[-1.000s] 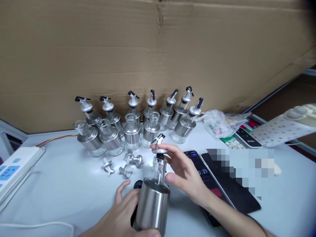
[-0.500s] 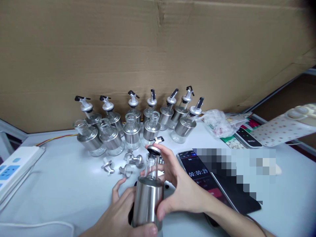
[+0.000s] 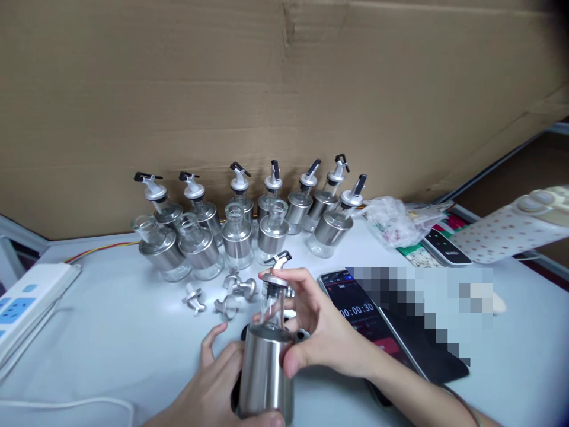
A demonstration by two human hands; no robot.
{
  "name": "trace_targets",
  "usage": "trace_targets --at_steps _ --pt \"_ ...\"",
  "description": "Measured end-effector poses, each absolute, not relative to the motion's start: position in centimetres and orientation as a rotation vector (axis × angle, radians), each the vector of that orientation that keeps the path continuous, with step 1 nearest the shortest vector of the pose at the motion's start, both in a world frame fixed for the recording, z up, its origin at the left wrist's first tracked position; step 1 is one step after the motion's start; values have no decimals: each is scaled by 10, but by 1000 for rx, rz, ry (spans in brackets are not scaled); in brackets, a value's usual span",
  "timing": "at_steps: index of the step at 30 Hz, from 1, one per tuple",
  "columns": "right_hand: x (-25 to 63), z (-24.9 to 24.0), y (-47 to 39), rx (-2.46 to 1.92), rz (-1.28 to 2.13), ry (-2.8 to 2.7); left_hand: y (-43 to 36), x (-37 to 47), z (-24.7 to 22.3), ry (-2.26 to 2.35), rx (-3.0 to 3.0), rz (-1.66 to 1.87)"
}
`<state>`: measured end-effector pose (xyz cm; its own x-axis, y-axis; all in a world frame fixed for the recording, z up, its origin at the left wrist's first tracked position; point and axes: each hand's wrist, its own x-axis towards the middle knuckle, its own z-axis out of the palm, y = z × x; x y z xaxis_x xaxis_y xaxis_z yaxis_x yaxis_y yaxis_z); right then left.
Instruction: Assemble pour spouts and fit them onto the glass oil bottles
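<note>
A glass oil bottle (image 3: 267,367) with a brushed steel sleeve stands nearly upright at the bottom middle. My left hand (image 3: 217,379) is closed around its lower body, thumb across the near side. A silver pourer (image 3: 276,280) with a black lever sits in the bottle's neck. My right hand (image 3: 317,332) curls about the neck, its index finger on the pourer and its thumb against the steel sleeve. Several loose silver pourer caps (image 3: 226,306) lie just beyond the hands. Dark parts behind the bottle are mostly hidden.
Several bottles with pourers (image 3: 240,185) line the cardboard wall (image 3: 267,89). Several open-necked bottles (image 3: 195,249) stand before them. On the right are a phone timer (image 3: 355,311), a plastic bag (image 3: 391,222) and a dotted white object (image 3: 502,237). A power strip (image 3: 26,302) lies left.
The pourer has sunk lower into the bottle's neck, and its lever has turned. My right index finger has moved down with it. My left hand stays around the bottle.
</note>
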<state>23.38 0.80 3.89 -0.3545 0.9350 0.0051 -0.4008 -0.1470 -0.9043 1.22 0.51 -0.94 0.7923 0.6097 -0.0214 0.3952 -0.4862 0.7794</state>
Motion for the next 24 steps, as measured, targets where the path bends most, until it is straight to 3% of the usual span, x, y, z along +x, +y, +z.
trace_targets --at_steps 7,16,24 --pt "231 32 9 -777 1637 -1027 8 11 5 688 2309 249" --pt "232 34 10 -790 1583 -1016 -6 1 -57 668 2460 379" --pt "230 38 10 -792 1397 -1021 -7 1 -57 721 2470 380"
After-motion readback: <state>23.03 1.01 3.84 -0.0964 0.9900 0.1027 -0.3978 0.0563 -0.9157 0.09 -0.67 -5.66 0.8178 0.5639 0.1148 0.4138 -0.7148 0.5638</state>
